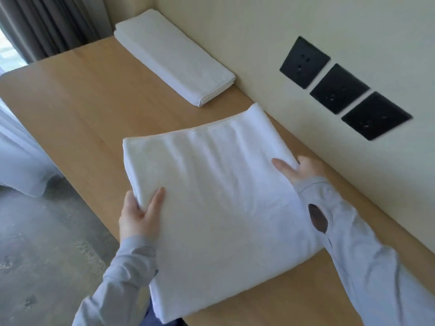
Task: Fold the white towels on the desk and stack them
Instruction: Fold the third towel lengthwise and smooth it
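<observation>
Head cam view from my end: the big towel (219, 208) sits at the near edge of the desk (77, 95), already doubled over into a fat rectangle, and its near corner hangs off the near edge. Both hands are on it, one per side.

My left hand (137, 216) has the left edge: thumb flat on top, pointing in toward the middle, and the fingers (129, 201) wrapped round the edge from below, so it's a proper pinch on the cloth. The forearm comes up from the bottom of the shot, wrist pretty straight.

My right hand (303, 169) is on the right edge, close to the wall (259, 31). One digit lies across the top of the towel, the rest curl over the edge and mostly disappear behind it, so clamped on the cloth there too. That arm reaches in from the lower right, with the sleeve (348, 231) pulled up over the heel of the hand.

The towel's far end looks a bit lifted and wavy.

The folded towels (174, 57) are a neat stack in the far corner of the desk, long side against the wall, well apart from the big one. Three black sockets (339, 90) on the wall.
</observation>
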